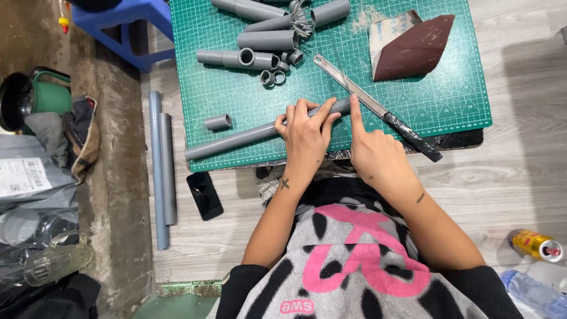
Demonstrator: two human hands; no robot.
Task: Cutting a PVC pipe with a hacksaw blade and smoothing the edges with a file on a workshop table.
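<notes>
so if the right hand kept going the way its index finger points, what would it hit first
Probably the hacksaw blade: the right hand points its index finger up the mat past the grey pipe end, and the blade lies just beyond, though height is hard to judge.

The long grey plastic pipe [236,139] looks matt and smooth. At its 2 o'clock, the folded reddish-brown sandpaper sheet [413,50] looks rough, with a paper back.

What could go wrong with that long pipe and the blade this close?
Left hand pins the long grey pipe near one end only; its far end overhangs the green mat, so it might roll or tip. Right hand lies against the taped hacksaw blade, so a slip could nick the index finger.
</notes>
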